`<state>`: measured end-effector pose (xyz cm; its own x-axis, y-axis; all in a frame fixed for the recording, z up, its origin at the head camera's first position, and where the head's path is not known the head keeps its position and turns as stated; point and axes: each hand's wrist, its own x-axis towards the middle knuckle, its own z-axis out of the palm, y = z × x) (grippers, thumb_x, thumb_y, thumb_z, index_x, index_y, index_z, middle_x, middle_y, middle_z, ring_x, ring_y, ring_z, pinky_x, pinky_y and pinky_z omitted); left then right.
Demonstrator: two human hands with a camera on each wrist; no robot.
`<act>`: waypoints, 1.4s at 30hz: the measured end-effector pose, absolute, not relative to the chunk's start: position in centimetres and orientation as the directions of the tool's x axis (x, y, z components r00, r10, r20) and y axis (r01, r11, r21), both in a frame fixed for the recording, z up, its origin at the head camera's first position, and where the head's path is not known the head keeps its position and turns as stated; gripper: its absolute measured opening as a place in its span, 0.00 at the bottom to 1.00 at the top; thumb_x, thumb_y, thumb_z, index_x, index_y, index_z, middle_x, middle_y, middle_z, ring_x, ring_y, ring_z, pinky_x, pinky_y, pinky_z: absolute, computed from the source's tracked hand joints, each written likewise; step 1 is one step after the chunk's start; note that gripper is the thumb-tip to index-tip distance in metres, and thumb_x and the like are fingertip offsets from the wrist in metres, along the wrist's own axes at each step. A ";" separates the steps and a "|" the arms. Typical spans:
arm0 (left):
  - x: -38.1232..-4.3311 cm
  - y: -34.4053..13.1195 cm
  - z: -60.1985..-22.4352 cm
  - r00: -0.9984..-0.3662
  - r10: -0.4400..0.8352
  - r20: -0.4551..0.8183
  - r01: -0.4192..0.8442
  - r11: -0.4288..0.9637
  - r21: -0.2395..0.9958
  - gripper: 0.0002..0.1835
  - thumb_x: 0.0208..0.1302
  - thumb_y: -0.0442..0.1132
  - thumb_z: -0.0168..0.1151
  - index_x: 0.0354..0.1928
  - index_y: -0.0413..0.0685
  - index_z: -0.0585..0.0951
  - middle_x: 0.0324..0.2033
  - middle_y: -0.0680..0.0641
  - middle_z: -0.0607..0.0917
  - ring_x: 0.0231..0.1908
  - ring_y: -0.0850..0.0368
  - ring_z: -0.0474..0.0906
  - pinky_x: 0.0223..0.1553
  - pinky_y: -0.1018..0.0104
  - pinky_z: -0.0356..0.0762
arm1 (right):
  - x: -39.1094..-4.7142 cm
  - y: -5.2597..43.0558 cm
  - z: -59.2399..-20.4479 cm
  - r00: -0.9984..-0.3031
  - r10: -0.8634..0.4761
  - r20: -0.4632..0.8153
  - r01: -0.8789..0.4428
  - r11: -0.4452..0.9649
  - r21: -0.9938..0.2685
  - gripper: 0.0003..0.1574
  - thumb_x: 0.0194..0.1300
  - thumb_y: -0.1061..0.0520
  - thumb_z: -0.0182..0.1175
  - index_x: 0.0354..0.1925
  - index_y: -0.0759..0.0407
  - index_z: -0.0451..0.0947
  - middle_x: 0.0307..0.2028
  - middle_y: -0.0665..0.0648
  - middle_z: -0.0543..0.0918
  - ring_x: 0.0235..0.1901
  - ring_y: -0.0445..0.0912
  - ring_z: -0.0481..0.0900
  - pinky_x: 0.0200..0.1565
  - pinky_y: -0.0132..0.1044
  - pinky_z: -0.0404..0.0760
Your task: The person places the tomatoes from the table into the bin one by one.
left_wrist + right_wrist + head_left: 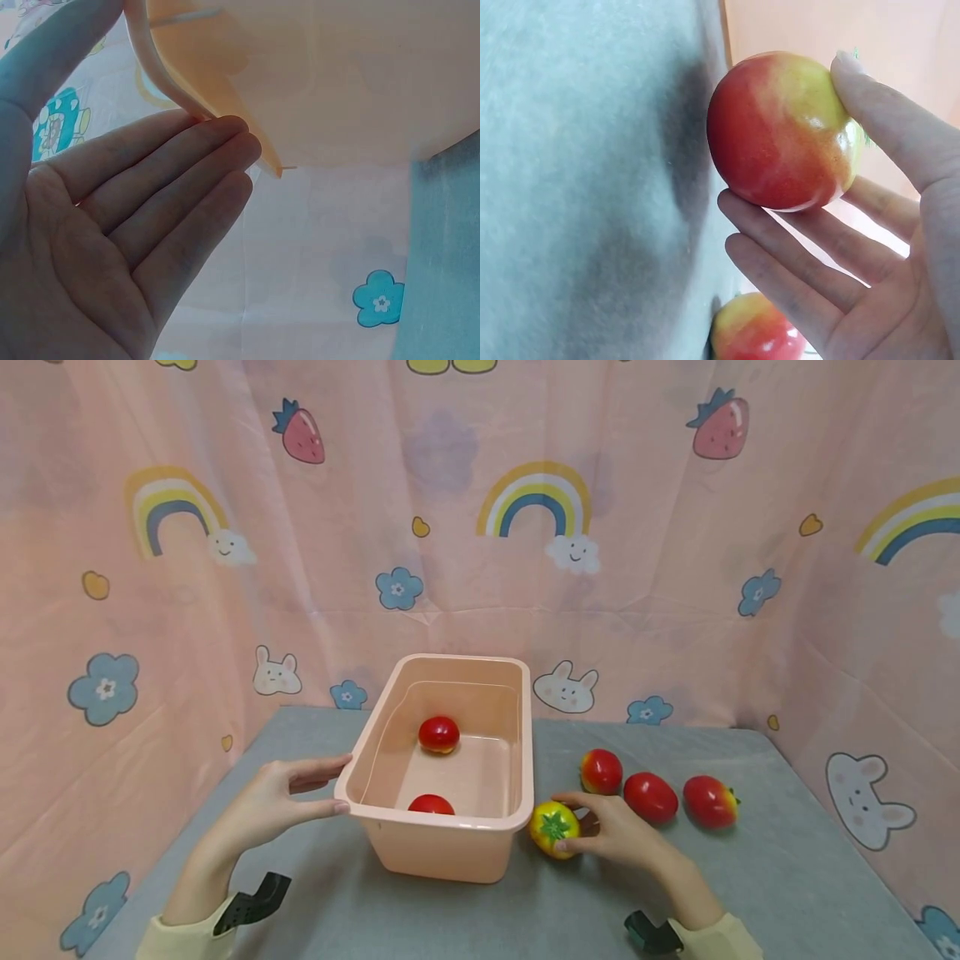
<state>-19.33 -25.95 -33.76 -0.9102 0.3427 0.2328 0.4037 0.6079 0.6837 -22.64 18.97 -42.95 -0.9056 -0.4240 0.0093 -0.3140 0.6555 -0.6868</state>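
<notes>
My right hand (618, 831) pinches a red-and-yellow tomato (555, 829) with a green star-shaped leafy top. Thumb and fingertips grip its sides in the right wrist view, where the tomato (780, 131) shows close over the cloth. It is beside the right wall of a peach plastic bin (442, 843). Straight fingers of my left hand (288, 793) touch the left rim of this bin; in the left wrist view the palm and fingers (180, 217) lie extended against the rim. Inside the bin are two red tomatoes, one mid-floor (438, 735) and one (431, 804) partly hidden by the front rim.
Three more red tomatoes lie right of the bin on the grey tabletop (810, 860): one at the left (602, 772), one in the middle (650, 797), one at the right (711, 802). A pink patterned curtain (337, 568) hangs behind and around the table.
</notes>
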 end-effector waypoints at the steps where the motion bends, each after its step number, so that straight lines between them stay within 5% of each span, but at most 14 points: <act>1: -19.3 -26.0 -33.8 -0.910 0.343 0.233 0.404 0.607 0.684 0.33 0.51 0.54 0.71 0.59 0.52 0.78 0.53 0.49 0.82 0.53 0.52 0.80 0.52 0.61 0.81 | -22.6 19.0 -42.9 -0.906 -0.423 0.015 -0.318 0.657 -0.684 0.42 0.48 0.40 0.72 0.59 0.54 0.74 0.47 0.51 0.82 0.38 0.45 0.78 0.38 0.31 0.84; 24: -19.2 -26.0 -33.6 -0.908 0.346 0.235 0.408 0.607 0.682 0.32 0.51 0.53 0.71 0.59 0.52 0.78 0.54 0.49 0.82 0.53 0.51 0.80 0.52 0.59 0.81 | -22.3 19.9 -40.9 -0.928 -0.367 0.060 -0.321 0.710 -0.626 0.45 0.45 0.37 0.73 0.59 0.51 0.74 0.51 0.52 0.81 0.42 0.44 0.80 0.43 0.42 0.86; 42: -19.3 -25.9 -33.7 -0.908 0.348 0.234 0.407 0.598 0.691 0.32 0.51 0.53 0.71 0.59 0.52 0.78 0.54 0.49 0.82 0.53 0.51 0.80 0.51 0.60 0.81 | -22.2 21.2 -38.9 -0.924 -0.359 0.132 -0.367 0.734 -0.571 0.44 0.46 0.37 0.72 0.59 0.50 0.73 0.49 0.52 0.81 0.43 0.45 0.80 0.43 0.41 0.86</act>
<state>-19.32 -25.95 -33.74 -0.9079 0.3478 0.2338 0.4069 0.5976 0.6909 -22.16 21.22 -38.89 -0.9240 -0.3590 0.1319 -0.3668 0.7341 -0.5714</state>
